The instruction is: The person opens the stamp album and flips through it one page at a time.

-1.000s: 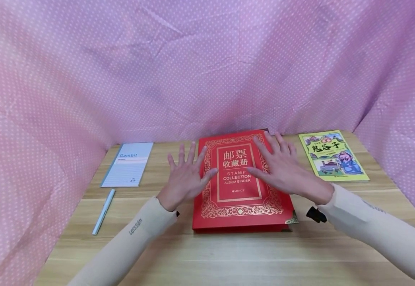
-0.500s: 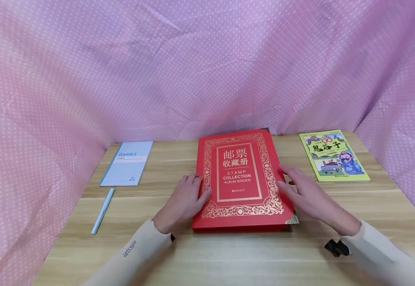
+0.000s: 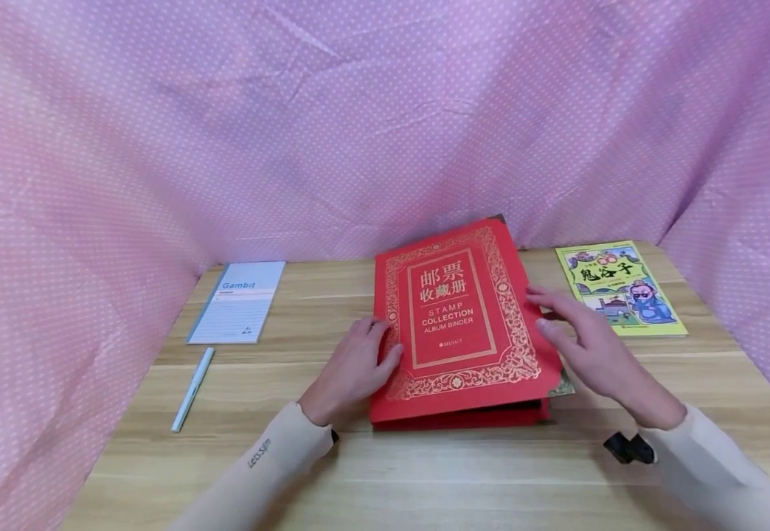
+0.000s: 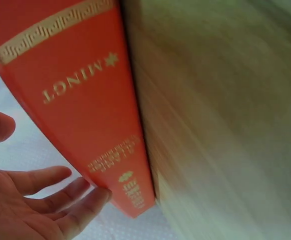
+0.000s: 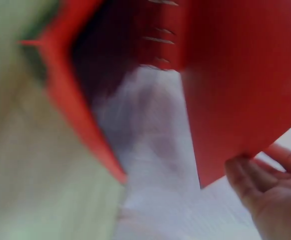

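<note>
Album (image 3: 454, 317), red stamp binder, lay on the counter (image 3: 425, 472) between both grips, front cover raised at its right edge (white pages showed beneath in the right wrist view). Right grip (image 3: 591, 346) held that lifted cover edge with curled fingertips (image 5: 245, 172). Left grip (image 3: 355, 365) rested relaxed, fingers against the spine (image 4: 85, 110). Left of the left grip: notepad (image 3: 239, 311), pen (image 3: 192, 389). Beyond the right grip: yellow booklet (image 3: 617, 289).
</note>
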A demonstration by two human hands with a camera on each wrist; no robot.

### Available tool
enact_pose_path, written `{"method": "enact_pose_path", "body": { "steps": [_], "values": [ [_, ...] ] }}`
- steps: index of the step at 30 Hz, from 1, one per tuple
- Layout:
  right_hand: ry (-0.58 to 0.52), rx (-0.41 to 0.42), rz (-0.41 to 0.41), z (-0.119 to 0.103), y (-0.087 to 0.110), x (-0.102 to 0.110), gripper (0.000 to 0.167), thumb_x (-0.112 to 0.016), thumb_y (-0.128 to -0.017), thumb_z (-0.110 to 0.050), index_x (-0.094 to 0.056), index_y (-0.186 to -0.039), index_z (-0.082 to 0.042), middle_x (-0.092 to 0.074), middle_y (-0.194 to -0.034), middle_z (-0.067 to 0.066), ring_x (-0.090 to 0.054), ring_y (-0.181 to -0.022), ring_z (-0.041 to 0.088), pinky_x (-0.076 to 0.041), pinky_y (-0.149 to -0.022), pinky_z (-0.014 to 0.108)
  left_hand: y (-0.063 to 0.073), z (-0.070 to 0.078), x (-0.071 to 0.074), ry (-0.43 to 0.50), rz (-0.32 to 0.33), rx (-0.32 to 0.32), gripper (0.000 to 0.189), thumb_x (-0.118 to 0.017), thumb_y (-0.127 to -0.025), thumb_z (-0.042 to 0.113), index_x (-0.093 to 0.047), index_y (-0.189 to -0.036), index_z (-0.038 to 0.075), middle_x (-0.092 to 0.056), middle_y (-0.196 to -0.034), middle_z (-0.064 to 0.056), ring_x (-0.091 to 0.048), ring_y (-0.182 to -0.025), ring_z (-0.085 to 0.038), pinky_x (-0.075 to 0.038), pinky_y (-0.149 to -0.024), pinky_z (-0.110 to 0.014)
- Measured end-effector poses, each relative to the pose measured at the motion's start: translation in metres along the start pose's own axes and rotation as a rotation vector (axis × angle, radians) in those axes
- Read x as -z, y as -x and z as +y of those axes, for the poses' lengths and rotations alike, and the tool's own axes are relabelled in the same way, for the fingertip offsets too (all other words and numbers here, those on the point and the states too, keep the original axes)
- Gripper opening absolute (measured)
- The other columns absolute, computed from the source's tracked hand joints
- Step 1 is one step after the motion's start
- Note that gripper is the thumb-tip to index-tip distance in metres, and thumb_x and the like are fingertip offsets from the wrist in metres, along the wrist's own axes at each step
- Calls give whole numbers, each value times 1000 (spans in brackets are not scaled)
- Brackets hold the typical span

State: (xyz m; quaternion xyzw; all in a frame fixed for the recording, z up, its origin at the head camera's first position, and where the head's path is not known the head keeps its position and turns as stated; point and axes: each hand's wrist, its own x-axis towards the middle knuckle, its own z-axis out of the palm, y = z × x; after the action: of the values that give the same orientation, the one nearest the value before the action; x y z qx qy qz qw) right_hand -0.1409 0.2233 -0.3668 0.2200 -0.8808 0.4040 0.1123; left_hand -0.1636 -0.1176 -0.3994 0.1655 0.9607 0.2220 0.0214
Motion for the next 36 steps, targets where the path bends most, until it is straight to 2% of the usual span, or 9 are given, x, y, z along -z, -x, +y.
{"method": "enact_pose_path", "body": {
  "steps": [3, 7, 10, 14, 19, 23, 29, 33, 36],
  "values": [
    [-66, 151, 66, -10, -7, 13, 37, -49, -94, -6, -55, -130, -4, -46, -141, 10, -40, -129, 19, -30, -99, 15, -3, 4, -3, 18, -30, -42, 67, -68, -84, 44, -44, -139, 14, -43, -130, -2, -43, -112, -15, -51, -84, -35],
    [-233, 331, 148, -22, -17, 19, 42, -43, -96, -14, -50, -132, 6, -42, -141, 20, -37, -131, 28, -33, -101, 24, -13, 14, -4, 41, -72, -126, 66, -65, -87, 43, -42, -142, 15, -42, -130, 1, -43, -114, -12, -50, -85, -31],
    [-394, 442, 189, -30, -26, 13, 54, -41, -100, -29, -43, -133, 13, -37, -142, 27, -39, -128, 31, -36, -99, 27, -23, 27, 11, 48, -49, -257, 56, -60, -91, 37, -45, -140, 13, -45, -128, 0, -46, -110, -11, -49, -85, -28],
    [-593, 519, 199, -45, -38, -4, 65, -44, -99, -39, -37, -136, 14, -35, -143, 25, -44, -125, 30, -37, -99, 30, -35, 53, 52, 120, 107, -503, 47, -56, -94, 26, -47, -138, 9, -47, -127, -4, -48, -110, -15, -46, -89, -31],
    [-627, 611, 135, -68, -43, -30, 71, -42, -98, -43, -29, -137, 15, -37, -141, 27, -45, -123, 34, -39, -99, 35, -39, 82, 94, 210, 303, -740, 48, -54, -94, 22, -45, -140, 10, -44, -133, -7, -41, -119, -17, -42, -94, -33],
    [-512, 583, 26, -81, -37, -43, 73, -37, -98, -47, -27, -141, 10, -36, -143, 23, -44, -124, 31, -40, -99, 34, -36, 87, 105, 196, 350, -781, 43, -51, -94, 20, -51, -135, 7, -43, -136, -9, -38, -123, -18, -39, -97, -33],
    [-403, 470, -47, -83, -31, -46, 67, -37, -98, -46, -28, -145, 1, -34, -147, 15, -37, -130, 32, -38, -101, 37, -25, 71, 110, 170, 431, -764, 39, -45, -97, 21, -56, -129, 2, -48, -134, -10, -40, -126, -21, -35, -103, -36],
    [-166, 277, -45, -59, -27, -40, 50, -52, -96, -32, -41, -142, -13, -36, -148, 4, -37, -132, 25, -40, -99, 42, -10, 51, 121, 168, 488, -722, 45, -37, -101, 31, -58, -126, 0, -52, -132, -9, -43, -124, -22, -33, -103, -37],
    [67, 82, -93, -30, -19, -36, 41, -59, -94, -24, -52, -132, -14, -37, -146, 9, -36, -131, 29, -37, -99, 51, 6, 31, 133, 156, 505, -653, 48, -34, -102, 33, -60, -124, -1, -55, -131, -8, -46, -121, -23, -35, -100, -39]
  ]
}}
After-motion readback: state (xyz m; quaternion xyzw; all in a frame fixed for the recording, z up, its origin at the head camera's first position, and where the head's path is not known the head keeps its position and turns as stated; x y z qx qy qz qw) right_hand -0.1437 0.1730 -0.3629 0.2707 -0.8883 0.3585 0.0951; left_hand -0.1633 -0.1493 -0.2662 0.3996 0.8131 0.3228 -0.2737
